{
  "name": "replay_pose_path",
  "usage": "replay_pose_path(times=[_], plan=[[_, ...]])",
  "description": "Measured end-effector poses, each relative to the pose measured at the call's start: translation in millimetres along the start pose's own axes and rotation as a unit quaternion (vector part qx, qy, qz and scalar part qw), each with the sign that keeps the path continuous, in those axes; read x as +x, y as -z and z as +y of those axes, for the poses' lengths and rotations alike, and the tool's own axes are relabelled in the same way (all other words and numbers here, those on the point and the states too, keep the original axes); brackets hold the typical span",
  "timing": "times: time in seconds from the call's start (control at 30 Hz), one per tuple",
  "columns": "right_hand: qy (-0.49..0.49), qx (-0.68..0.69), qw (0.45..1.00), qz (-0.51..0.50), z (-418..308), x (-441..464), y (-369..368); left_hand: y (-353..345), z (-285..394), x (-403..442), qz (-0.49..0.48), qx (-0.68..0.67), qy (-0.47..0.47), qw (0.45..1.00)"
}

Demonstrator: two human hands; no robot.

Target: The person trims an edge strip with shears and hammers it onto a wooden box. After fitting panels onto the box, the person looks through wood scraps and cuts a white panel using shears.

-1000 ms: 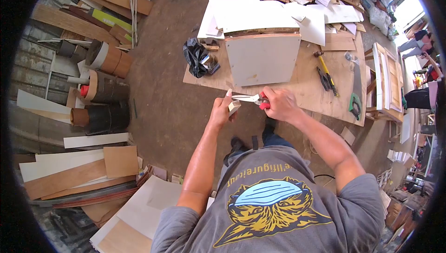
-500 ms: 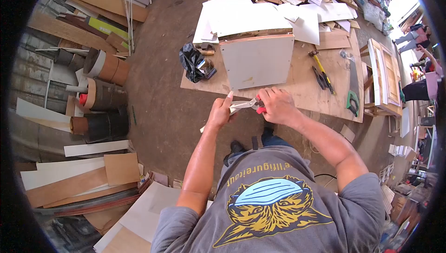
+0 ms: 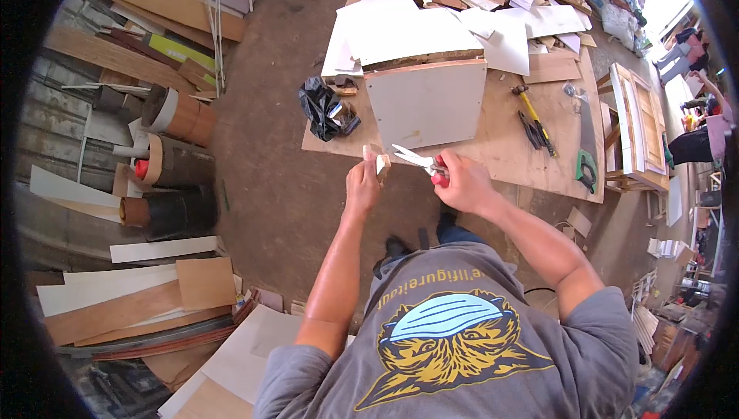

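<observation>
Red-handled cutters (image 3: 416, 159) and a small pale piece (image 3: 382, 163) lie in the two hands that I watch from afar through the head camera. The right hand (image 3: 464, 182) is wrapped around the red handles; the blades stand apart, their tips directed at the pale piece and just beside it. The left hand (image 3: 362, 186) is clamped on the pale piece, one end of which shows past the fingers; the rest I cannot make out. The two hands are apart, with the blades between them.

Just beyond the grip I see a box (image 3: 427, 103) with a grey front, upright on a wooden table (image 3: 570, 180). Left of the box, ahead of the left hand, sits a black plastic bag (image 3: 317, 107). Ahead and to the right of the right hand lie a hammer (image 3: 534, 115) with a yellow handle, dark pliers (image 3: 531, 132) beside it and, farther right, a saw with a green handle (image 3: 586, 169). Behind the box, white sheets (image 3: 416, 34) overlap in a loose heap.

Well to the left of the grip I note rolls (image 3: 181, 161) of dark and brown material; well to the right stands a wooden frame (image 3: 639, 122), past which other people (image 3: 697, 134) are partly visible. Nearest me, below the grip, is the wearer's grey printed shirt (image 3: 454, 342).
</observation>
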State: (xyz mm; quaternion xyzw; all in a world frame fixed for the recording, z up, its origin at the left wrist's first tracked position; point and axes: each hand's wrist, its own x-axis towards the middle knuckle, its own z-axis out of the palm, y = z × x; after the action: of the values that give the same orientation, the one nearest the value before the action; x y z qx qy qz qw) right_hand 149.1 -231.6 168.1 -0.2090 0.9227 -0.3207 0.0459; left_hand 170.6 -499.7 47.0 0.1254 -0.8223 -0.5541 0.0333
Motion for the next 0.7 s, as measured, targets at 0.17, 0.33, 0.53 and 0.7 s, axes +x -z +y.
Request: replay_pose_path(times=[0.17,0.33,0.53,0.7], plan=[[-0.056,0.004,0.996,-0.066,-24,-13,5,-7,60,-20,0.038,-0.095,-0.095,0.990],[-0.086,-0.008,0.994,-0.067,-39,-18,5,-21,54,-14,0.171,-0.066,-0.199,0.963],[-0.080,-0.044,0.994,-0.067,-47,-21,11,-29,50,-14,0.231,-0.014,-0.217,0.948],[-0.058,-0.070,0.994,-0.057,-36,-26,7,-34,44,-13,0.243,0.042,-0.218,0.944]])
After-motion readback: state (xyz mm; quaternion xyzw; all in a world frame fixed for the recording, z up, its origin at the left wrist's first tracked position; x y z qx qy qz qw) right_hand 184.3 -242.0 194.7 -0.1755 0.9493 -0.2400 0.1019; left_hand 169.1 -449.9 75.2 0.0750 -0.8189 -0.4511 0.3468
